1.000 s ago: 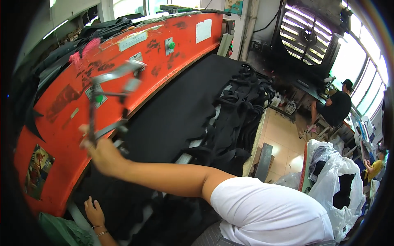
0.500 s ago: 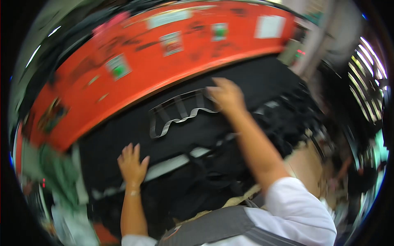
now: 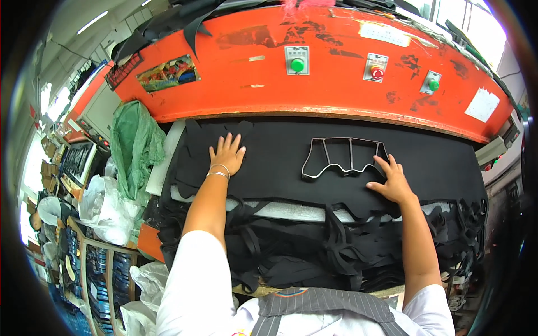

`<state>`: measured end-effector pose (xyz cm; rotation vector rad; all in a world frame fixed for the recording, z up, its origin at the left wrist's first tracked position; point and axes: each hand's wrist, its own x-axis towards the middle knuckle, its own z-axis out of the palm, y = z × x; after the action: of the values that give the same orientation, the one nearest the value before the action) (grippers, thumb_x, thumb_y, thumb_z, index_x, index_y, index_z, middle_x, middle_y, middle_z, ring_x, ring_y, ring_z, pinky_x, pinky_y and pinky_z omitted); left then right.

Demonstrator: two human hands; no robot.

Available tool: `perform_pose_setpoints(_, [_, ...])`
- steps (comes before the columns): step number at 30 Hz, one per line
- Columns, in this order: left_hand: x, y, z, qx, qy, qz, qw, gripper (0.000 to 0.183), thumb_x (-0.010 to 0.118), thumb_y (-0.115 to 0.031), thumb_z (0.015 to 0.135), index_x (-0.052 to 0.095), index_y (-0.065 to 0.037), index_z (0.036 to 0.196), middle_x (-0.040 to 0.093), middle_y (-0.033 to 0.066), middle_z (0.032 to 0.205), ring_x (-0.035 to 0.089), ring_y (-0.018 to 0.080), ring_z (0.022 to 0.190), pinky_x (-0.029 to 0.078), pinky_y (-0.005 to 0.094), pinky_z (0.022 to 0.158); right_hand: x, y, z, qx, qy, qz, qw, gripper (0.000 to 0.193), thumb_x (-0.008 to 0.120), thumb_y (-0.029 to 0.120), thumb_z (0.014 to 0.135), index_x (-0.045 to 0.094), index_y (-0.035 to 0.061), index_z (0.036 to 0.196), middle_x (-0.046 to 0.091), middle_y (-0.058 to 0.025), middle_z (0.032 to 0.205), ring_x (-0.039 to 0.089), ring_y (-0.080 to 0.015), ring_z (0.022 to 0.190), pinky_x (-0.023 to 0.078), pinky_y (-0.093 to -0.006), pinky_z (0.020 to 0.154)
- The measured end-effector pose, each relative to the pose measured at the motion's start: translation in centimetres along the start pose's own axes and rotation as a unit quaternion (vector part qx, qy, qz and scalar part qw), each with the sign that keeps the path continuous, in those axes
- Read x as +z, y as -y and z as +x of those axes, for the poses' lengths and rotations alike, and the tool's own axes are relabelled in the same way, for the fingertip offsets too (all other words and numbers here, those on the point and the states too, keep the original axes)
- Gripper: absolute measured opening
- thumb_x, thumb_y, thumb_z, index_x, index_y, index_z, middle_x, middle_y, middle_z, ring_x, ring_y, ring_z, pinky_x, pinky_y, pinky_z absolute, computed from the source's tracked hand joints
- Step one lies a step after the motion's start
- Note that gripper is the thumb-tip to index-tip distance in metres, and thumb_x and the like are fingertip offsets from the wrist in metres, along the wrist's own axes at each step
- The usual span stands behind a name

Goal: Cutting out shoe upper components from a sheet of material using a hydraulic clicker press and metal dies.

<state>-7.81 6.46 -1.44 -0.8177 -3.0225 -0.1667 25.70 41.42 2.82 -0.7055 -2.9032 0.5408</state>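
Note:
A metal cutting die [image 3: 351, 155], an open frame with a wavy near edge and crossbars, lies on a black sheet [image 3: 274, 162] of flexible material. At its right end is my right hand [image 3: 393, 180], thumb and fingers apart, the index fingertip at the frame's side. My left hand [image 3: 226, 155] rests flat on the sheet well left of the die, fingers spread, next to some cut edges in the material. A bracelet circles my left wrist.
Behind the sheet stands an orange machine beam [image 3: 336, 95] with a red button [image 3: 376, 72] and green buttons. Black offcuts [image 3: 291, 252] hang along the near edge. A green bag [image 3: 134, 148] and white plastic bags [image 3: 106, 207] are on the left.
The view has swung and sharpened. My left hand has gone from above the sheet's near left part down onto it. My right hand has shifted nearer along the die's right end.

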Motion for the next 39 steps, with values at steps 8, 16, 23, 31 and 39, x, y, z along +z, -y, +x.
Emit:
perform_pose_setpoints(8, [-1.8,1.5,-4.6,0.146,-0.205,-0.091,0.963,0.034,0.060,-0.032,0.087,0.062,-0.017,0.118,0.059,0.0034,0.114,0.049,0.0249,0.114,0.025,0.0538,0.104,0.2,2.2,0.9,0.029,-0.089,-0.034,0.995,0.040,0.071,0.028,0.080,0.062,0.0200,0.118,0.051,-0.0205,0.110,0.052,-0.0370,0.107,0.046,-0.0423,0.089])
perform_pose_setpoints(16, [2.5,4.5,-12.2,0.138,-0.237,-0.174,0.946,0.034,0.070,-0.035,0.076,0.072,-0.015,0.103,0.057,-0.0035,0.096,0.050,0.0191,0.096,0.035,0.0398,0.089,5.9,14.3,1.8,-0.044,-0.091,0.034,0.994,0.040,0.070,0.025,0.080,0.061,0.0182,0.119,0.050,-0.0174,0.107,0.050,-0.0334,0.105,0.043,-0.0406,0.092])
perform_pose_setpoints(23, [2.0,3.1,-10.1,0.083,-0.132,-0.224,0.962,0.047,0.066,-0.048,0.078,0.071,-0.012,0.107,0.055,-0.0009,0.102,0.047,0.0218,0.102,0.033,0.0405,0.093,8.9,15.2,3.4,-0.040,-0.103,-0.055,0.992,0.043,0.070,0.032,0.081,0.061,0.0238,0.122,0.049,-0.0248,0.120,0.048,-0.0385,0.115,0.045,-0.0434,0.093])
perform_pose_setpoints(31, [3.2,2.8,-8.9,0.058,-0.239,-0.244,0.938,0.026,0.073,-0.031,0.075,0.074,-0.016,0.096,0.054,-0.0038,0.091,0.048,0.0204,0.095,0.033,0.0406,0.089,7.7,10.7,3.5,-0.076,-0.022,-0.046,0.996,0.097,0.082,0.035,0.065,0.034,0.0090,0.145,0.047,-0.0182,0.139,0.046,-0.0324,0.126,0.032,-0.0420,0.104])
perform_pose_setpoints(39, [3.7,2.2,-6.2,0.073,-0.273,-0.210,0.936,0.023,0.072,-0.031,0.075,0.074,-0.017,0.093,0.054,-0.0051,0.086,0.047,0.0204,0.092,0.034,0.0413,0.085,7.8,9.9,4.8,-0.065,-0.045,0.032,0.996,0.095,0.087,0.036,0.054,0.049,0.0046,0.135,0.060,-0.0133,0.124,0.052,-0.0331,0.111,0.031,-0.0414,0.105])
